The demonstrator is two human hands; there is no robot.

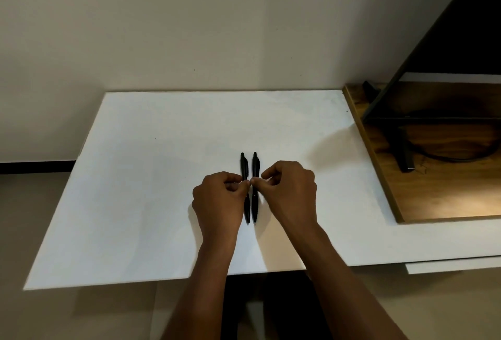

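Centrally on the white desk [135, 204], the left pen [243, 166] and the right pen [256, 166], both black, lay parallel and just beside each other, tips toward the person. The left hand [219, 198] pinched the left pen at mid-length with curled fingers; the right hand [288, 190] pinched the right pen likewise. A wooden board [433, 190] lay at the desk's right end.

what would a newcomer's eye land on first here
The left pen and the right pen, both black, lie side by side near the middle of the white board. The left hand pinches the left pen and the right hand pinches the right pen, their fingertips nearly meeting. At the right edge sits a wooden panel with a dark stand on it.
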